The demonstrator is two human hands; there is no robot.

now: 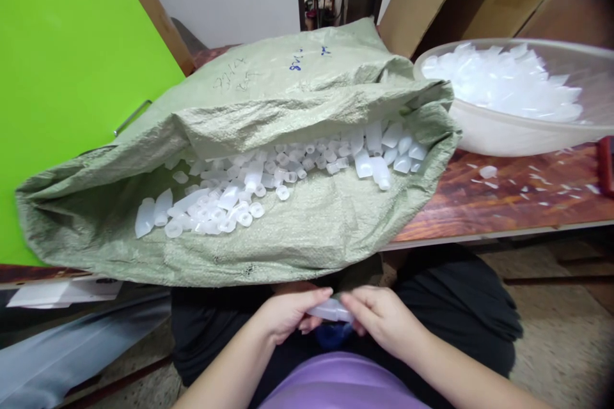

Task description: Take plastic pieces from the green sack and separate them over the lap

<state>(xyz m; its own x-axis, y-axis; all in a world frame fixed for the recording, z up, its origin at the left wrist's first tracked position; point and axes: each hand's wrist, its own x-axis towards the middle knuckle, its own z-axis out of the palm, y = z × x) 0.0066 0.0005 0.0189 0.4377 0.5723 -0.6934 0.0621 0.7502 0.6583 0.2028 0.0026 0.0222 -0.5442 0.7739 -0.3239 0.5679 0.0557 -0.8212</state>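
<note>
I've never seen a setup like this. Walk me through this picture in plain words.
There is no machine here: these are a person's own bare hands. The single picture comes from a camera worn on that person's head, looking forward and down, so the forearms enter from the bottom.

The left hand and right hand meet above the lap, gripping opposite ends of a whitish translucent plastic piece.

In front, on a reddish-brown table, lies a pale green woven sack. Its mouth opens toward the person, showing many small whitish parts. To the right stands a wide translucent bowl heaped with white pieces; small scraps lie below it. At left is a bright green panel.
</note>
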